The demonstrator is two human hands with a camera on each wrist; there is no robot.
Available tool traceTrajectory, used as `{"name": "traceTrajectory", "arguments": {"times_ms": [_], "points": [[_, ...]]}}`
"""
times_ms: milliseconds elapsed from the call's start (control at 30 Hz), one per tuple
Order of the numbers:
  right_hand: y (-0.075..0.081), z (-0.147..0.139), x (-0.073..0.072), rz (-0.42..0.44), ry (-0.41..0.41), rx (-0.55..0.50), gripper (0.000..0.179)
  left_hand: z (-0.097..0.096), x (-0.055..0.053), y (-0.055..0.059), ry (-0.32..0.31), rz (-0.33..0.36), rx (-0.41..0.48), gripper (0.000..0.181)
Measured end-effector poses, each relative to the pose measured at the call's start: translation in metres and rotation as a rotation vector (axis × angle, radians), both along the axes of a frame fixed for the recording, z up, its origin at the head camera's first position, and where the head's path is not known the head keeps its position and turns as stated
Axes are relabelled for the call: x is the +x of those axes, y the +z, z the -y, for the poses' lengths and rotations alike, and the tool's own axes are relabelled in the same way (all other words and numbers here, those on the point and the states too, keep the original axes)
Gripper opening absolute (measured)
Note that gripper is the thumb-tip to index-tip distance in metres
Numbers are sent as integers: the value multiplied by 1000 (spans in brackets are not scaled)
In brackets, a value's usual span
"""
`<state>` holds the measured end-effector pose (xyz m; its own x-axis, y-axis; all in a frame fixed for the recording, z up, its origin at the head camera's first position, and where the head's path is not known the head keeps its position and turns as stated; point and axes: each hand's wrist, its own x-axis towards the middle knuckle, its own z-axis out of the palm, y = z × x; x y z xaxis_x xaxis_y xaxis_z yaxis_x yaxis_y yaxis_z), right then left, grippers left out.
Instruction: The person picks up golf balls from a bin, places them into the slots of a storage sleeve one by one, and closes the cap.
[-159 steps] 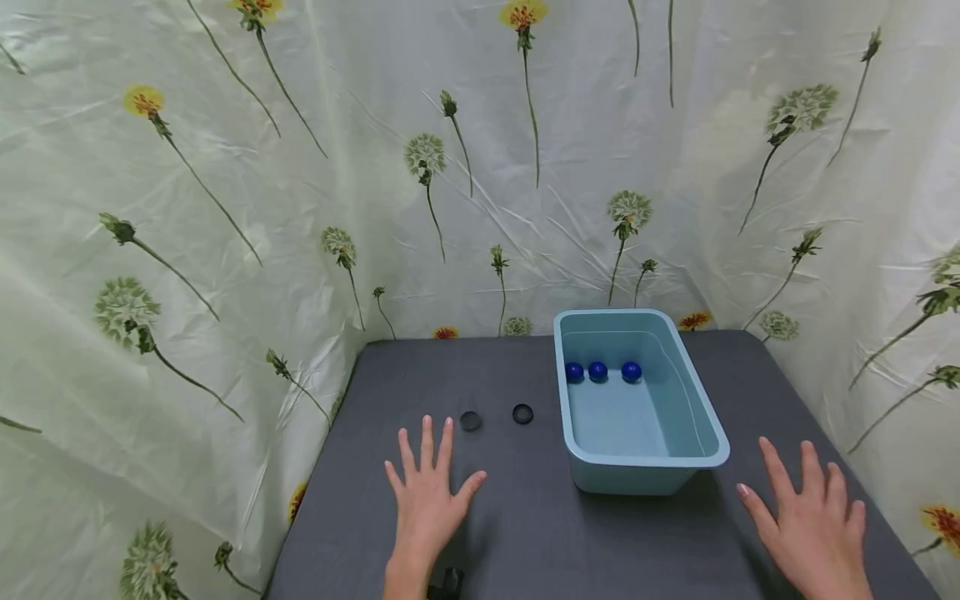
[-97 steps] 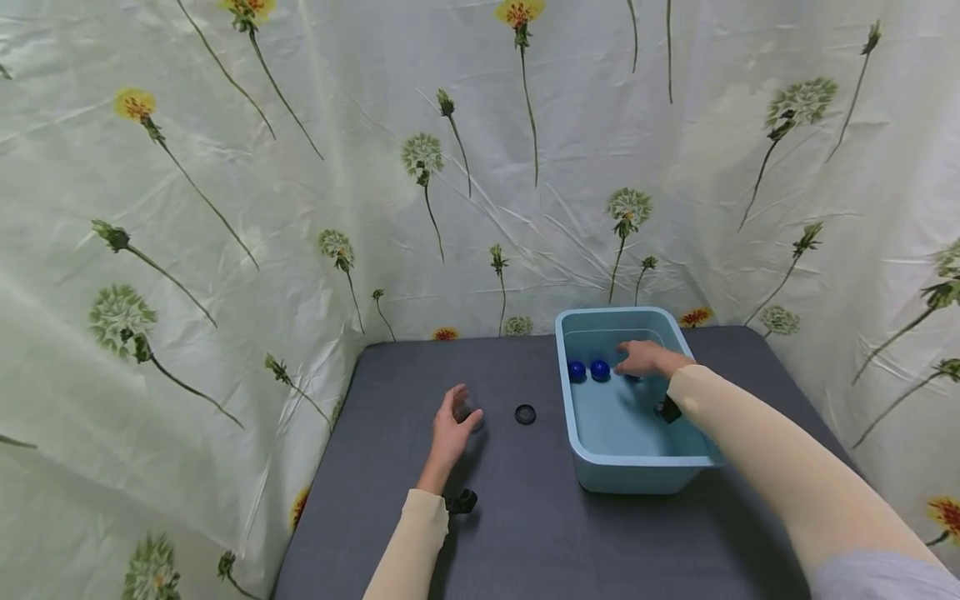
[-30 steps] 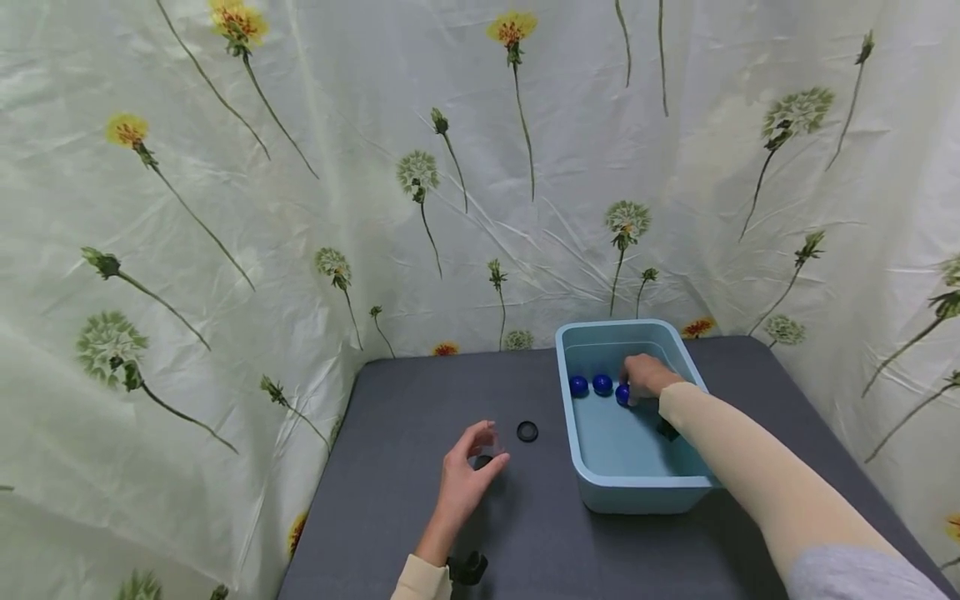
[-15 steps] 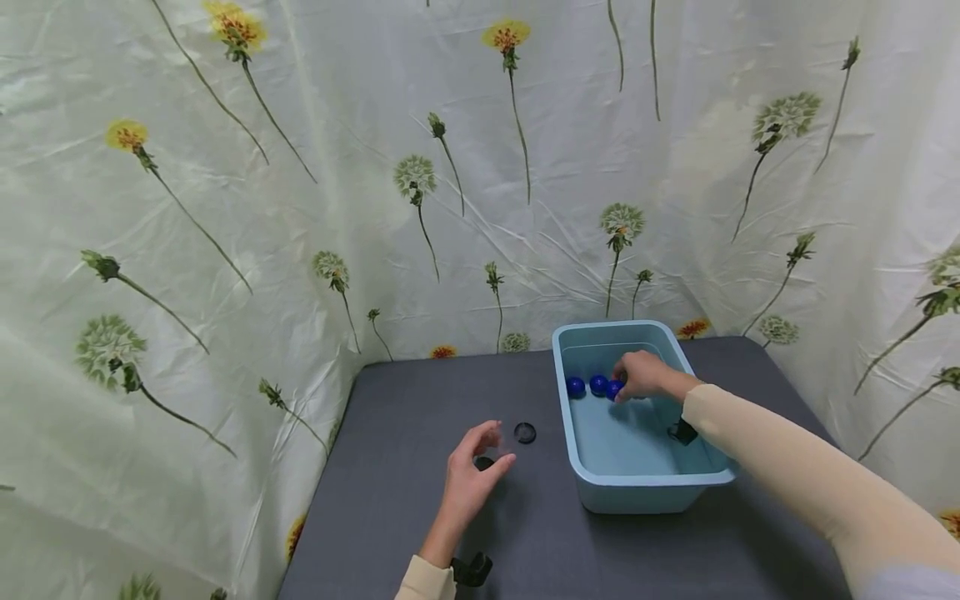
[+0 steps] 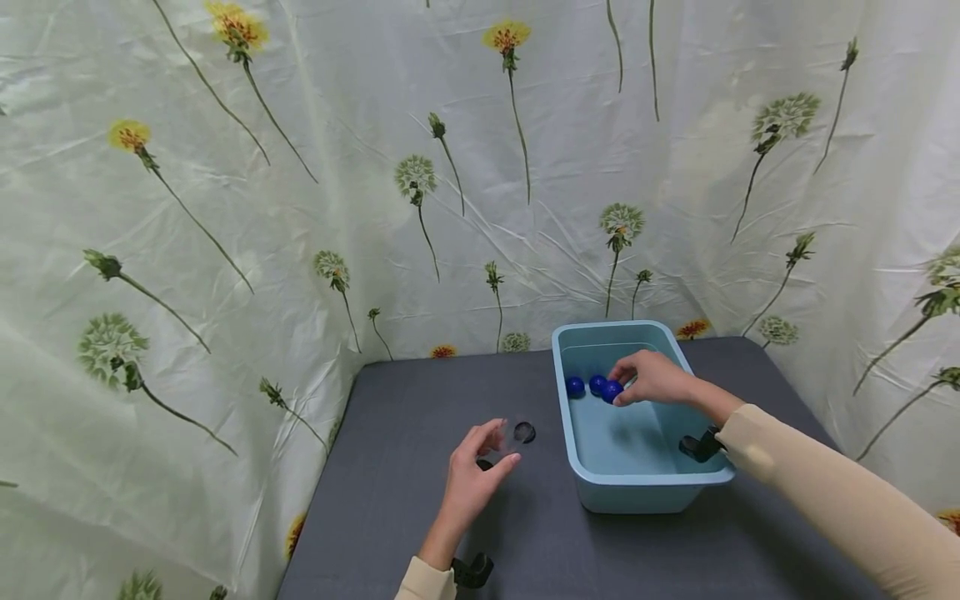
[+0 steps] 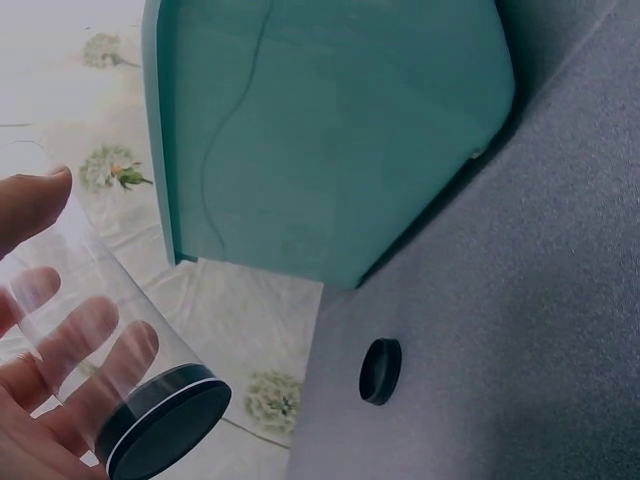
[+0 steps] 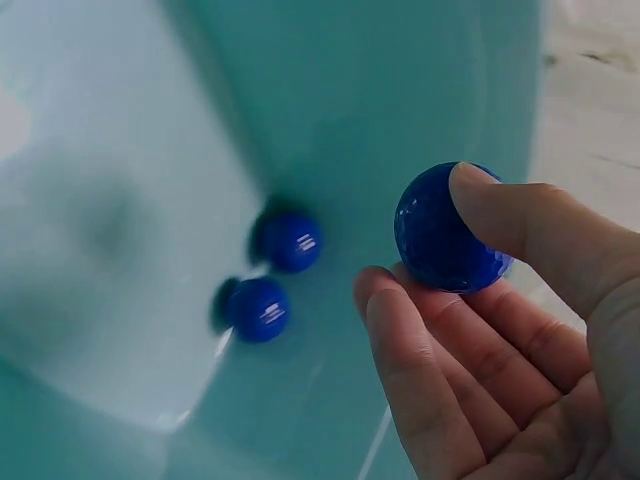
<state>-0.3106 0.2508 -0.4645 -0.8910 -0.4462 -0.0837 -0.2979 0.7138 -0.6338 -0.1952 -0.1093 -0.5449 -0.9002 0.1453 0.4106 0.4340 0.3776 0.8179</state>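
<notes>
My left hand point(image 5: 467, 479) holds a clear plastic tube point(image 6: 130, 295) over the table, left of the bin. A black cap point(image 6: 170, 428) closes the tube's lower end; the tube itself is barely visible in the head view. My right hand point(image 5: 658, 380) pinches a blue golf ball point(image 7: 430, 235) between thumb and fingertips, inside the light blue bin point(image 5: 651, 480). In the right wrist view the ball is lifted off the bin floor. Two more blue balls, a nearer one point(image 7: 290, 242) and another point(image 7: 260, 310), lie by the bin wall.
A loose black cap point(image 6: 380, 372) lies on the dark grey table point(image 5: 427, 392) between my left hand and the bin. Behind the table hangs a white curtain point(image 5: 465, 250) with a dandelion print. Each wrist carries a black camera mount.
My right hand reached into the bin, took hold of the rightmost ball and raised it. My left hand took the tube from the table and lifted it, moving slightly right.
</notes>
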Motion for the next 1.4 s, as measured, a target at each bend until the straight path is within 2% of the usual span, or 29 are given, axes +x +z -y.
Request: {"name": "traceTrajectory", "arguments": {"times_ms": [33,133,300,433,733,867,1033,1167,1400], "points": [[3,1,3,5,-6,-23,41,1,-2,-3,-8,-5,-7,54],[8,3,13,8,-19,-92,43,0,-2,0,-10,-3,-15,55],[17,13,32,61,-53,-222,42,-1,0,3,-2,20,1,53],[23,22,48,95,-70,-324,42,-2,2,5,-4,-8,0,49],[22,46,77,184,-81,-531,47,-5,12,18,-18,-39,-47,49],[23,58,86,217,-54,-596,49,-8,13,24,-16,-34,-61,48],[23,71,91,238,-8,-629,50,-10,15,28,-10,-23,-84,50],[21,79,92,222,9,-605,48,-10,16,27,-21,-31,-92,49],[18,87,93,169,35,-536,46,-10,15,24,-49,-96,-97,48]]}}
